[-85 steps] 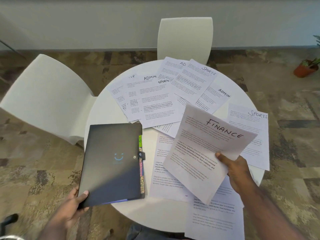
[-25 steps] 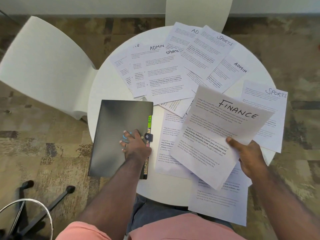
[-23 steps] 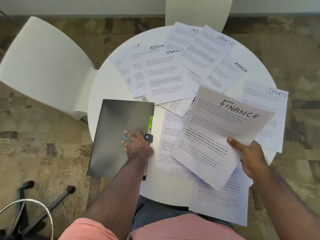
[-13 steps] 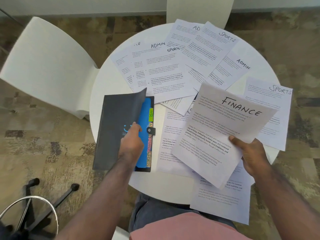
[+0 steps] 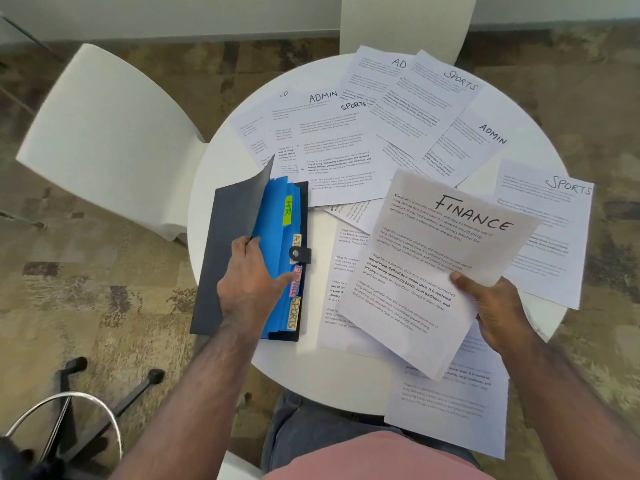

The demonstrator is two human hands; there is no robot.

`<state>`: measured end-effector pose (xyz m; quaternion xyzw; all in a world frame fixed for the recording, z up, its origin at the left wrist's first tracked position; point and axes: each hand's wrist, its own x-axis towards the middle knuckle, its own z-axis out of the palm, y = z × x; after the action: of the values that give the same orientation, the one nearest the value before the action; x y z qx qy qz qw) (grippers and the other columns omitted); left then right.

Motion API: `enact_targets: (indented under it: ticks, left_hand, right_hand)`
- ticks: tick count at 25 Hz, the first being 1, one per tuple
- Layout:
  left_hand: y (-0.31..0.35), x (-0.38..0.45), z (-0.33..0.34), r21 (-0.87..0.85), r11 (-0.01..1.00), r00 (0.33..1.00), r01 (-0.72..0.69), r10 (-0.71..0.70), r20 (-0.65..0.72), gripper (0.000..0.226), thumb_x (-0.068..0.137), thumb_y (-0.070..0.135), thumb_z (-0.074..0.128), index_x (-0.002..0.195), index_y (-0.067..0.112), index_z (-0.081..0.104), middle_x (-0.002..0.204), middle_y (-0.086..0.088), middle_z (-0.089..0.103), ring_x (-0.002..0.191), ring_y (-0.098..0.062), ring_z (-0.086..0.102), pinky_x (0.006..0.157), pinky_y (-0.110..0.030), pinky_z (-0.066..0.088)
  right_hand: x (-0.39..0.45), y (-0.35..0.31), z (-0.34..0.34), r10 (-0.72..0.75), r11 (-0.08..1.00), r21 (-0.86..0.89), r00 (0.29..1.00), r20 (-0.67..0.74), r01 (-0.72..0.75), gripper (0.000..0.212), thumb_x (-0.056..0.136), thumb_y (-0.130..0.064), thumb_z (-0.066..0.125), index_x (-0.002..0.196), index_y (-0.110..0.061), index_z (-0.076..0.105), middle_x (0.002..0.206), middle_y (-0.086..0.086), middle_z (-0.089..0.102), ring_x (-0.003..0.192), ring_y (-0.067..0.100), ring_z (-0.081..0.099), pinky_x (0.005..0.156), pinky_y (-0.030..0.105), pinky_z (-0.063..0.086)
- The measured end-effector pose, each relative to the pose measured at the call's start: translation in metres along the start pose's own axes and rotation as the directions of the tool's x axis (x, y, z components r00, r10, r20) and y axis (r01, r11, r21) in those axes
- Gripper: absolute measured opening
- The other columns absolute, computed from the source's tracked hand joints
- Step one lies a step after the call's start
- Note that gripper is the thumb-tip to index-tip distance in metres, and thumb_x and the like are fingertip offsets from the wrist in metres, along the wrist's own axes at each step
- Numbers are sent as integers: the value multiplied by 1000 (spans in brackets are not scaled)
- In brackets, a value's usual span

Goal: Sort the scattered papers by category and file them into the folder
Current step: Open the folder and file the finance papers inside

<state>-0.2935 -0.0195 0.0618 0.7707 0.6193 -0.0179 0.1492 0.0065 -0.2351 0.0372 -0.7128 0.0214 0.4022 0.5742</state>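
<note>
A: Head view, the only one. What's the step?

B: Getting the dark grey plastic expanding folder [image 5: 228, 258] open so the white printed sheet headed FINANCE [image 5: 433, 268] can go in. Folder lies on the left part of the round white table [image 5: 214, 174], near edge. Left hand [image 5: 247, 285] lifts the folder's grey front cover [image 5: 239, 216]: fingers curled round the cover's edge, thumb lying across the blue dividers [image 5: 277, 216] toward the pink tab.

A: Right hand?

B: Right hand [image 5: 495, 310] pinches the FINANCE sheet at its lower right, thumb on top, other fingers hidden underneath. Sheet is held up over the table, tilted, just right of the folder.

A: Which pocket?

B: Tabs run down the right edge: green HR tab [image 5: 287, 211], a tan one partly behind the black snap clasp [image 5: 299, 254], pink FINANCE tab [image 5: 296, 282], tan SPORTS tab [image 5: 293, 313]. Third pocket, I'd judge.

A: How to do it well?

B: Swing the cover fully clear, part the dividers at the pink tab with the thumb, then feed the sheet's left edge in square so the corner doesn't catch. Paper's limp and held at one corner, so it will likely droop.

A: The rest?

B: Scattered white sheets marked ADMIN [image 5: 323, 97] and SPORTS [image 5: 568, 185] on the table, unfiled. Two white chairs [image 5: 104, 133] beyond.
</note>
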Motion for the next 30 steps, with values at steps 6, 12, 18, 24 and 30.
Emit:
enact_targets:
  ticks: [6,12,18,24,30]
  left_hand:
    - [0,-2,-3,-24,999,994,-39,36,-104,69,79,1,70,140,11,40,136,-3,41,109,-22,60,66,-38,59]
    - [-8,1,-10,-132,982,987,-138,125,-99,65,81,-13,54,133,25,48,141,3,40,104,-19,57,64,-43,61]
    - [-5,9,-4,-26,994,994,-105,105,-6,47,92,6,54,138,10,51,144,-5,45,121,-23,52,92,-40,54]
    - [2,3,11,162,980,993,-118,117,16,107,66,58,83,146,11,31,142,-3,38,125,-22,48,91,-38,53]
    - [3,1,18,275,954,992,-122,125,6,115,65,60,82,149,7,24,147,-7,30,128,-23,45,89,-35,54]
  right_hand:
    - [-2,-3,4,-7,999,34,1000,14,6,29,78,-4,78,102,-18,69,108,5,75,100,23,71,84,37,56]
    - [-6,-15,18,-15,998,59,989,150,6,31,81,1,73,106,-17,69,102,0,77,94,16,74,70,24,60]
    - [-9,-20,33,0,1000,30,972,234,-7,39,80,1,74,116,-12,67,109,6,76,100,22,73,82,33,60]
    - [-9,-14,32,27,999,12,973,230,-30,46,79,0,75,123,-9,65,113,7,74,105,25,71,96,42,51]
    - [-9,-13,30,21,1000,-3,974,226,-21,42,79,-1,75,119,-11,66,110,5,75,102,23,72,94,39,52]
